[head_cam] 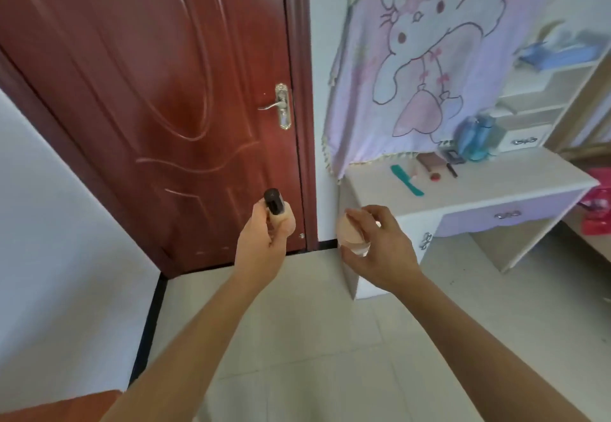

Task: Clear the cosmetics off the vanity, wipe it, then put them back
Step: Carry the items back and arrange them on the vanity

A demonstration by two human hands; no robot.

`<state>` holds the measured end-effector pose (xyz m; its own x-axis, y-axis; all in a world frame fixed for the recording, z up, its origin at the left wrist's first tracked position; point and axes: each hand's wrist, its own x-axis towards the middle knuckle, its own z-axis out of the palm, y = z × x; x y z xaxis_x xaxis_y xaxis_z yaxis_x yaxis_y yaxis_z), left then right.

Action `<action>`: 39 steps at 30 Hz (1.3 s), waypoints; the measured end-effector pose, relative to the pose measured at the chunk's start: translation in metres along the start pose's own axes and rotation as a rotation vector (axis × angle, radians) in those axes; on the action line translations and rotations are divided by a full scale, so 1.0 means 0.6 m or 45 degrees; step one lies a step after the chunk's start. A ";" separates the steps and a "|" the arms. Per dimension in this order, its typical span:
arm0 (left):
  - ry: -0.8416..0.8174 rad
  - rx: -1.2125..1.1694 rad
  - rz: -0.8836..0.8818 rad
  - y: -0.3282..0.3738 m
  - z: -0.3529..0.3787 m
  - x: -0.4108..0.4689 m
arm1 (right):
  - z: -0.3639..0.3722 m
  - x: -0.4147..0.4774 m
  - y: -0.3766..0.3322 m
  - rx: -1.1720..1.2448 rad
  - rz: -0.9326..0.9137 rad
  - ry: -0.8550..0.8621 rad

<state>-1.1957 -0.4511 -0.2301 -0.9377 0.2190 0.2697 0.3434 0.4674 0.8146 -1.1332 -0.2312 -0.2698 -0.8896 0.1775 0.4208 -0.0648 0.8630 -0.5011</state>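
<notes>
Beside the red-brown door, well apart from the vanity, both hands are loaded over bare floor tiles. The left grip is curled tight round a slim bottle, black cap pointing up. The right grip wraps fingers and thumb from above round a peach-coloured bottle with a clear base. The tabletop stands off to the right, carrying a teal comb, a small red pot, some dark items and blue bottles at the back, below a draped cartoon cloth.

The main danger, as I judge it, is a drop. The peach-coloured bottle hangs from fingertips, its base looks like glass, and hard tile lies beneath. With 2 things carried at once, neither hand is free to catch a slip. Reaching in among the crowded back row could also knock the pot or comb.

Fingers cover most of both bottles, so shape and labels cannot be read. Blur softens everything on the tabletop, and the dark items cannot be identified. Whatever the cloth covers is hidden. Where the carried things are headed, and whether any wiping is done, cannot be told.
</notes>
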 end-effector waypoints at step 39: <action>-0.484 -0.101 -0.003 0.299 1.119 0.650 | -0.333 0.430 1.109 -0.212 0.584 0.062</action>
<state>-1.4648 0.2933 -0.3236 -0.8471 0.5268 0.0702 0.3222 0.4040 0.8561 -1.3152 0.4832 -0.3434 -0.7869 0.5758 0.2218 0.4057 0.7537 -0.5170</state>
